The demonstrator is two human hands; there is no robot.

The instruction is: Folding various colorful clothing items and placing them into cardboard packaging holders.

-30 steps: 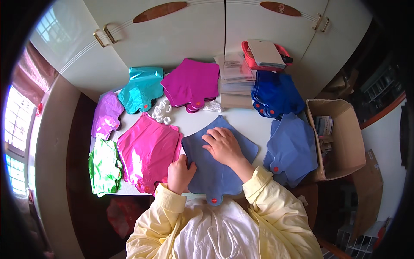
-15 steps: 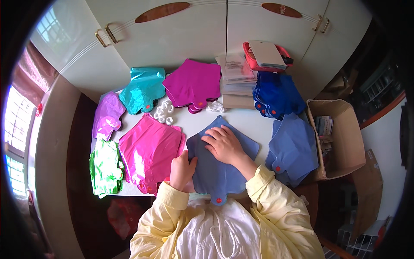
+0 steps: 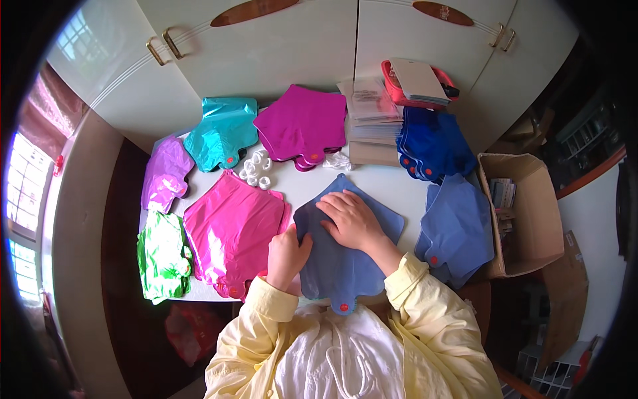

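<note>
My left hand (image 3: pixel 287 256) gripped the left edge of the flat slate-blue foil balloon (image 3: pixel 345 249), fingers curled shut on it, thumb on top. My right hand (image 3: pixel 352 219) lay flat on the same balloon, palm down, fingers spread toward its upper left, pressing but not pinching. The balloon lay on the white table (image 3: pixel 379 183) right in front of me, its red-dotted tail (image 3: pixel 343 306) pointing back at my chest, past the table edge.

Just left of my left hand, touching the balloon's edge: a stack of hot-pink foil balloons (image 3: pixel 229 233). Further left, a crumpled green foil balloon (image 3: pixel 161 256), and beyond that a lilac foil balloon (image 3: pixel 163 174).

Right of my right hand, apart from it: a pile of matching slate-blue foil balloons (image 3: pixel 458 229), hanging partly over the table edge. Past that, an open brown cardboard box (image 3: pixel 531 223).

Ahead of both hands: a cluster of small white plastic rings (image 3: pixel 257 171) and a crumpled clear plastic bit (image 3: pixel 337 161). Further out: a teal foil balloon (image 3: pixel 222 132), a magenta foil balloon stack (image 3: pixel 304 125), a stack of flat clear-bagged packs (image 3: pixel 369 116), a dark-blue foil balloon stack (image 3: pixel 435 143), and a red pouch with a pale flat box on top (image 3: pixel 417 83). Behind all of it, white cabinet doors (image 3: pixel 279 40).
</note>
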